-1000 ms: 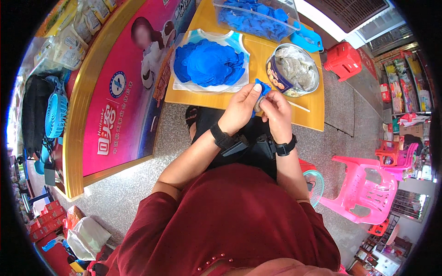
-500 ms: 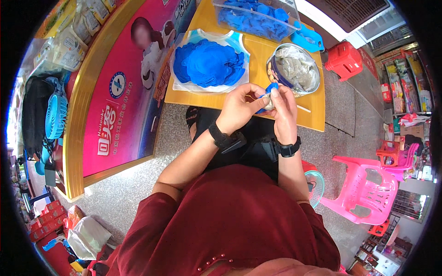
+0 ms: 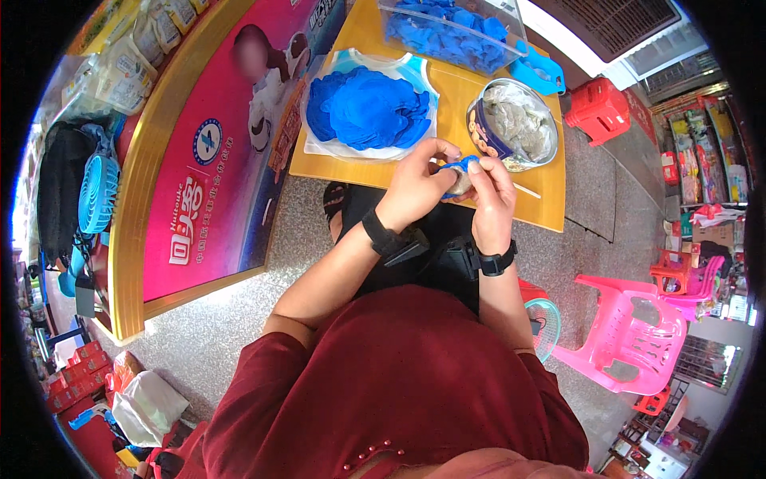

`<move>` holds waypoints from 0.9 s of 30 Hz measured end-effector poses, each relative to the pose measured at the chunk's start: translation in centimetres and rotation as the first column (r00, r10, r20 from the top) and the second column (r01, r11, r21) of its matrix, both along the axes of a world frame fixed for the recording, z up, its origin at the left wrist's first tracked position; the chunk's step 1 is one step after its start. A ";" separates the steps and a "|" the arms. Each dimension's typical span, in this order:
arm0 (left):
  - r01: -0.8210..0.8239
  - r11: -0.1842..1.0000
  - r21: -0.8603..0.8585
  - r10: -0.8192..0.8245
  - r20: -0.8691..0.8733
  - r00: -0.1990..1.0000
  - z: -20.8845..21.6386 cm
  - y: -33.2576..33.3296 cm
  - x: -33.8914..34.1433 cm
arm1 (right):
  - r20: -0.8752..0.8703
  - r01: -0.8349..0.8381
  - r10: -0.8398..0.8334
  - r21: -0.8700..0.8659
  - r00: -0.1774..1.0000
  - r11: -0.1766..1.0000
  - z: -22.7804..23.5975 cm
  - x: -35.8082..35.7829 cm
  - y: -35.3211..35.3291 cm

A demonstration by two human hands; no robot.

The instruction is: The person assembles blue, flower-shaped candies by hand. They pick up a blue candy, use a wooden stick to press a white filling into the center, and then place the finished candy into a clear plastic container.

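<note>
— What are the hands doing right now?

— The left hand (image 3: 416,185) and the right hand (image 3: 492,199) are meeting over the lap, both pinching closed around one small blue wrapper (image 3: 460,169) with a pale filling showing inside it. It is sitting between the fingertips of both, half folded, not yet sealed as far as I can judge.

— And just beyond them?

— Just past the right hand, one round metal tin (image 3: 515,126) is sitting on the yellow table (image 3: 447,96), holding greyish filling; a good deal seems left. Past the left hand, one white tray (image 3: 371,148) is carrying a heap of flat blue wrappers (image 3: 367,108), too overlapped to count.

— Anything finished?

— Farthest out, one clear box (image 3: 451,28) is holding many folded blue pieces, which I am judging to be the done ones. So the work looks well along, with plenty remaining.
</note>
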State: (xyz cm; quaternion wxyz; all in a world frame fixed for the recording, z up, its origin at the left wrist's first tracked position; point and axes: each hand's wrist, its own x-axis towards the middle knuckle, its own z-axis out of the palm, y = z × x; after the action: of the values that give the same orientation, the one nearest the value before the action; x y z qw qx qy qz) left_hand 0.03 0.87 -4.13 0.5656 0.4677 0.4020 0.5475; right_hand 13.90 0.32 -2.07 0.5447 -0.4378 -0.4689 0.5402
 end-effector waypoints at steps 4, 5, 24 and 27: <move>0.118 0.979 0.168 -0.139 0.121 0.983 0.9 -0.1 0.1 | 0.002 0.001 -0.001 0.009 1.000 1.000 1.0 0.3 0.3; 0.120 0.957 0.264 -0.127 0.011 0.992 1.5 -0.3 0.2 | 0.018 0.066 -0.069 0.130 0.997 0.989 0.1 0.1 0.8; -0.058 0.991 0.122 0.090 -0.275 0.957 1.3 -0.6 0.5 | 0.128 0.036 -0.044 0.064 0.991 0.997 0.1 -0.5 -0.2; 0.074 0.995 -0.071 -0.082 -0.114 0.990 2.0 -0.5 0.1 | 0.102 0.026 -0.030 0.043 0.994 0.999 -0.4 -0.3 -0.1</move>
State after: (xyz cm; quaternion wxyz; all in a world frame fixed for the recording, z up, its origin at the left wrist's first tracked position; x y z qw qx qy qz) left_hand 0.14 0.40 -2.12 0.5774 0.4953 0.4337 0.4829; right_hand 13.56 0.20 -2.44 0.5364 -0.4601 -0.5014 0.4992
